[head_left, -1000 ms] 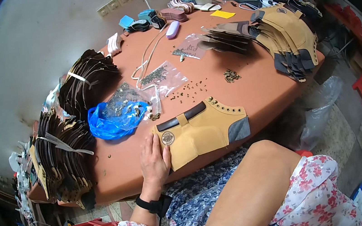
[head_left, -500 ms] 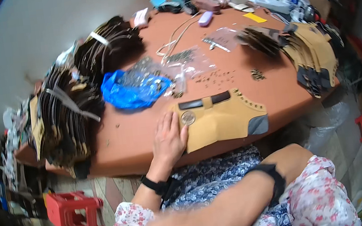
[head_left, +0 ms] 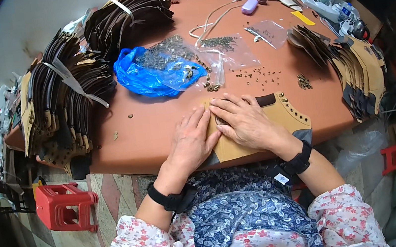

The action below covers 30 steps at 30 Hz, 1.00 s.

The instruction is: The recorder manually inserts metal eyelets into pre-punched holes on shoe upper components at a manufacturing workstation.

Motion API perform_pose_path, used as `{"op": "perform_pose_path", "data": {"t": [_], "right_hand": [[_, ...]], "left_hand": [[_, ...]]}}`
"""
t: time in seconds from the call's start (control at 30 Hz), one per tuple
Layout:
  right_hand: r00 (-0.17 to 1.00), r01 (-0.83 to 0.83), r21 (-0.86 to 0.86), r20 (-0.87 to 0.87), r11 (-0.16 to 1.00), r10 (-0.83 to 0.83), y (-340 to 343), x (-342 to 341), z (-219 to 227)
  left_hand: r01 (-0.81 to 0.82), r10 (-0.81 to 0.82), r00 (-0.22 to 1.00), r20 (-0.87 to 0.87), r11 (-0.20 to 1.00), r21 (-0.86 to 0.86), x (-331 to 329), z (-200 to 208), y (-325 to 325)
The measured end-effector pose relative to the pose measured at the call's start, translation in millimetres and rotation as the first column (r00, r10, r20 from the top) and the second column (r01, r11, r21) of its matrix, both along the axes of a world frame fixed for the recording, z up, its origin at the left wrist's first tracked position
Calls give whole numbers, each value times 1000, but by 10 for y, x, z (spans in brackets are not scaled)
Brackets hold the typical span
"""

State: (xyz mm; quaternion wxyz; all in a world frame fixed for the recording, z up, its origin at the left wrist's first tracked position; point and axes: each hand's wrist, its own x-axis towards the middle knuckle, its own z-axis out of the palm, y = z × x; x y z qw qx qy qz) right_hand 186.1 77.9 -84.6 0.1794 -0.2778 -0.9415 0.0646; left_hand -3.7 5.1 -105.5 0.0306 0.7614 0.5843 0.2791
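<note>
A flat tan panel, leather-like, lies at the table's front edge. It has a dark strip along its top, a row of dark metal eyelets or studs down its right edge and a grey corner. My left hand rests flat with fingers stretched out, touching the panel's left part. Beside it, my right hand lies flat on the panel, fingers extended and thumb pointing toward the left hand. The round metal disc beneath my right hand is mostly covered. Neither hand grips anything. Small brass-coloured fittings lie just beyond my fingertips.
A blue plastic bag and clear bags of metal bits sit mid-table. Loose fittings form a pile to the right. Stacked dark panels stand left, tan panels right. A red stool stands on the floor.
My right hand has come up from low over my lap onto the panel, beside the left. The left hand stays on the panel. The whole view has shifted slightly.
</note>
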Motion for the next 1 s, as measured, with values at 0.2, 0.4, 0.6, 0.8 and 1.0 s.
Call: {"op": "perform_pose_path", "data": {"t": [0.2,0.4,0.6,0.8,1.0], "right_hand": [[1000,7,7,-21,1000,-6,-16,-58,-38],[999,34,26,-40,999,-33,-12,-60,-71],[998,46,18,-38,999,-46,-49,-74,-58],[999,50,44,-8,998,-49,-42,-54,-72],[998,50,45,-26,998,-49,-25,-25,-79]], "left_hand": [[110,-101,993,69,984,-144,-204,262,68],[118,-119,993,1,988,-99,-299,503,534],[29,-42,990,-132,995,-98,-220,433,928],[-38,2,981,-194,982,-183,-168,345,1076],[-166,140,978,-155,972,-166,-262,409,1077]]}}
